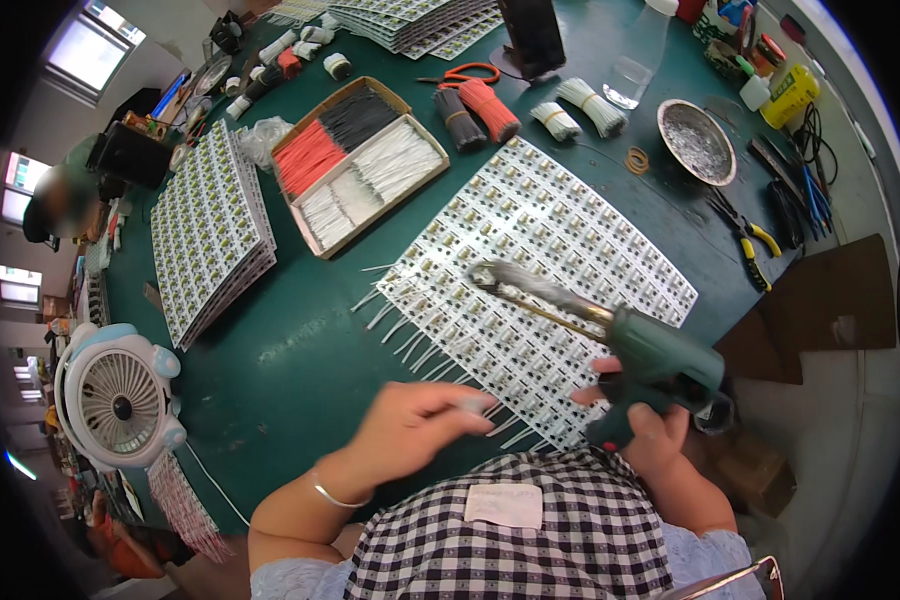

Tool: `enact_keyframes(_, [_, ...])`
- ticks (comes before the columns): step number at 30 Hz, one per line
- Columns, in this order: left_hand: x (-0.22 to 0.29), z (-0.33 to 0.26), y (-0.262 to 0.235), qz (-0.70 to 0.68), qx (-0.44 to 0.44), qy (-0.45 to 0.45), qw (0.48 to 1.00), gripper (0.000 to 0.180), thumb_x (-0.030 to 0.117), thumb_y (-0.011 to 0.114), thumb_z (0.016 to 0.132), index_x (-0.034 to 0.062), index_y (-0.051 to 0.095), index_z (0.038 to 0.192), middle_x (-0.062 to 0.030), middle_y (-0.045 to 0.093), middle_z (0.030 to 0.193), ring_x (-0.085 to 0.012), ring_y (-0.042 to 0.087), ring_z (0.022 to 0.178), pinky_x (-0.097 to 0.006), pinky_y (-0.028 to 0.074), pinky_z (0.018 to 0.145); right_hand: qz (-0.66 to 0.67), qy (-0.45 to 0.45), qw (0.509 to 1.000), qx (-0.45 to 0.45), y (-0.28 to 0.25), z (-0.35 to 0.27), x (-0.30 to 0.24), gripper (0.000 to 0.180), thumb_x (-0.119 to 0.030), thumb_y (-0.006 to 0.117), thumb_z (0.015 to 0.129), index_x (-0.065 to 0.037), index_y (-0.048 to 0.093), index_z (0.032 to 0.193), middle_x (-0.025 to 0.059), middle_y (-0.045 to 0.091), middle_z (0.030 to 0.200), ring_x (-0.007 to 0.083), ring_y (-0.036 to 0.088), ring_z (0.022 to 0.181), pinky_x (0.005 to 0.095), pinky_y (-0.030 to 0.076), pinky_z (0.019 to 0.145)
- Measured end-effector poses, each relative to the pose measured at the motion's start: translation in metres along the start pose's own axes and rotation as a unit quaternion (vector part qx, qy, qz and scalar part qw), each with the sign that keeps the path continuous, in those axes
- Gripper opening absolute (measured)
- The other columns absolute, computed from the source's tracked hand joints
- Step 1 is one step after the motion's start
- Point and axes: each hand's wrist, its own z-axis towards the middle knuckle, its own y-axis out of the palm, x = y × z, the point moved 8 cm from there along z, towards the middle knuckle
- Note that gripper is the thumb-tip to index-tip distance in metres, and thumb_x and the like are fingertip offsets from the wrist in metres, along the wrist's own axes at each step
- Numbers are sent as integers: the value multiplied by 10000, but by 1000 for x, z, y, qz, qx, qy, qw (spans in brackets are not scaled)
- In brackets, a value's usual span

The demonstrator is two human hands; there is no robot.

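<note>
My right hand (638,420) grips a green pistol-shaped soldering gun (660,355); its long metal tip (515,282) lies over a large white panel of small circuit boards (560,250) on the green table. My left hand (415,420) is blurred at the panel's near edge, fingers pinched around white wire pieces (490,405). Several white wires stick out along the panel's left and near edges (395,320).
A cardboard box (355,165) holds red, black and white wire pieces. A stack of circuit panels (210,230) lies left, a small fan (118,395) near left. Wire bundles (490,110), a metal dish (697,140), pliers (750,240) and a bottle sit farther back.
</note>
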Motion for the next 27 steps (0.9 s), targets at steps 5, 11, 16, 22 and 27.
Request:
enact_keyframes(5, [-18,9,60,-192,-123,-123,966,197,78,567,913,5,638,1082,-65,679,871,-92,616,757,-209,507,625,-2,63,991,-120,31,2,18,605,-336,544,877,24,385,1336,175,526,1251,299,530,1146,438,413,981])
enact_keyframes(11, [-20,20,60,-240,-94,-126,958,113,60,598,890,-17,657,948,-58,663,819,-99,613,720,-221,515,633,-81,49,982,-160,24,-4,30,562,-302,507,887,38,405,1323,177,521,1257,272,517,1161,414,401,994])
enact_keyframes(16, [-30,18,62,-254,-72,-145,954,120,70,614,884,-28,654,943,-69,664,808,-105,615,704,-225,513,654,-142,49,975,-163,5,-14,44,581,-321,525,885,44,401,1320,187,519,1258,277,516,1161,414,400,995])
enact_keyframes(22, [-34,19,73,-252,-125,-130,951,113,61,588,901,-34,644,925,-79,662,887,-120,614,754,-247,514,701,-66,75,989,-108,15,-9,34,643,-339,568,860,40,361,1337,198,527,1245,301,546,1118,437,420,970])
enact_keyframes(27, [-9,10,44,-12,-93,-43,995,107,62,654,844,31,700,935,-64,682,861,-110,643,744,-233,514,663,47,70,996,-18,4,-2,0,634,-285,613,827,26,383,1328,192,567,1186,329,564,1090,491,428,975])
